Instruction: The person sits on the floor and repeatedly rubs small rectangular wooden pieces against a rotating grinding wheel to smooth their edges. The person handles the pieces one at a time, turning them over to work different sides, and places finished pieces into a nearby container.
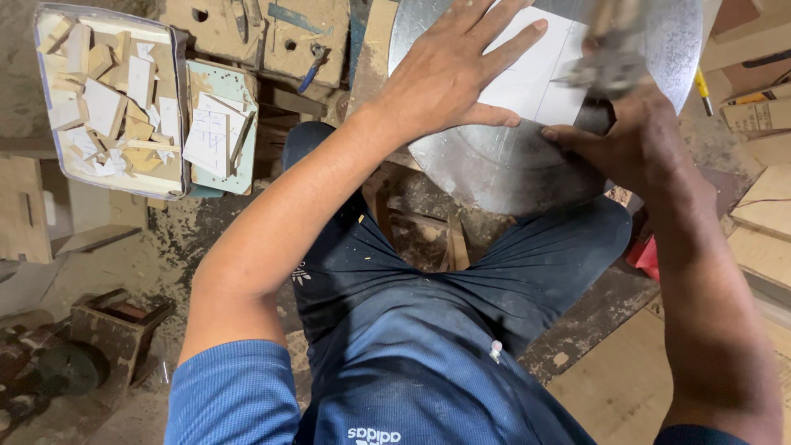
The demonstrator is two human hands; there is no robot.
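Note:
My left hand lies flat, fingers spread, on a white sheet that rests on a round metal disc. My right hand is at the sheet's right edge, gripping a blurred metal tool that touches the sheet. The tool's shape is too smeared to tell. The disc sits in front of my knees, above my dark blue trousers.
A tray full of small wood offcuts stands at the upper left, with a pale green board of more pieces beside it. Wooden blocks and boards lie on the dusty floor. Plywood sheets lie at the right, a yellow-handled tool near the disc.

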